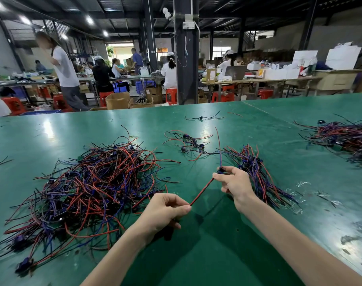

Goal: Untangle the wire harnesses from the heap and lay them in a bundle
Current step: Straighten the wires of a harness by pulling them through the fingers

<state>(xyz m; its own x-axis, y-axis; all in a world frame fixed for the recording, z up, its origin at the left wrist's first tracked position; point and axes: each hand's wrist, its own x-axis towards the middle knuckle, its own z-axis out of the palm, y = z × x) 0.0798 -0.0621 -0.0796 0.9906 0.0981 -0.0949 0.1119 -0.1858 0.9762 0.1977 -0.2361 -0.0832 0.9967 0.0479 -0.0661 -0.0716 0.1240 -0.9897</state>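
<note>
A big tangled heap (89, 186) of red, black and blue wire harnesses lies on the green table (217, 254) at the left. One wire harness (202, 191) is stretched between my hands above the table. My left hand (165, 211) pinches the end of its red and black wires. My right hand (233, 182) pinches its small dark connector, and a red and a blue wire rise from there. Just behind my right hand lies the straightened bundle (256, 172) of harnesses.
A few loose harnesses (190, 142) lie mid-table, one more (202, 117) further back. Another pile (347, 139) sits at the far right. Scraps of clear plastic (304, 184) lie right of the bundle. People work at benches beyond the table's far edge.
</note>
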